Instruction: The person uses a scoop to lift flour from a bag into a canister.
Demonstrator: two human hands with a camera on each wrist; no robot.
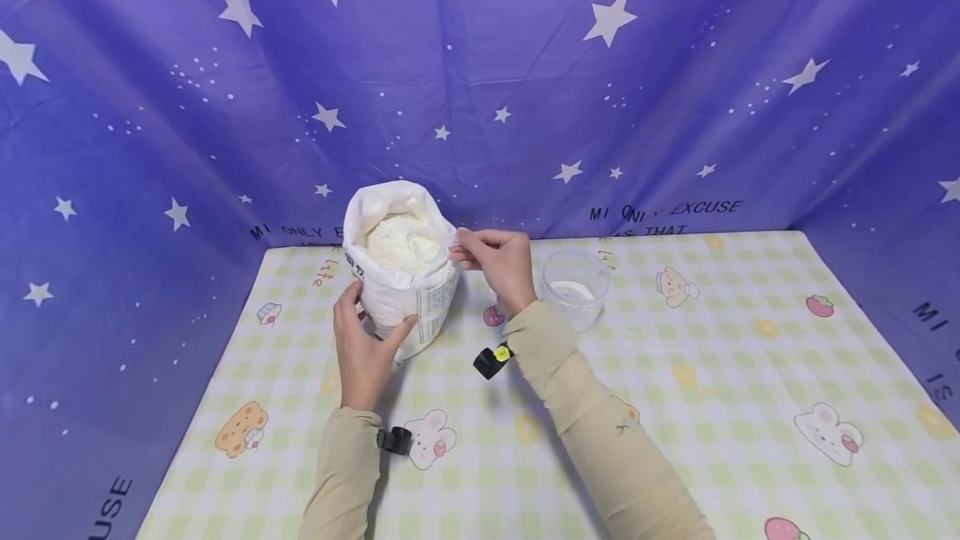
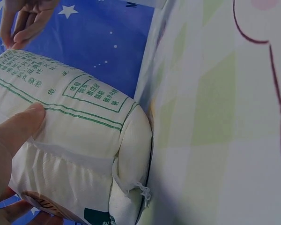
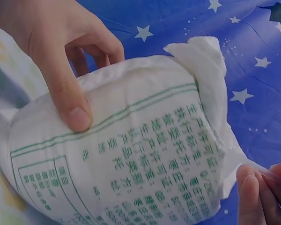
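Note:
A white bag (image 1: 393, 298) of flour-like powder (image 1: 405, 242) stands at the back of the table, its mouth rolled outward. My left hand (image 1: 363, 348) grips its near left side low down; in the left wrist view the thumb presses the printed face and the other fingers reach round the side. With thumb and fingertips, my right hand (image 1: 504, 263) pinches the right edge of the bag's mouth. A pulled-out corner of the rim shows between those fingers (image 3: 250, 194) in the right wrist view. Green printing covers this side of the bag (image 2: 75, 126).
Just right of my right wrist stands a clear plastic cup (image 1: 588, 273) with white powder at its bottom, partly behind the sleeve. A checked tablecloth (image 1: 712, 373) covers the table. Behind it hangs a purple star-patterned curtain (image 1: 480, 65).

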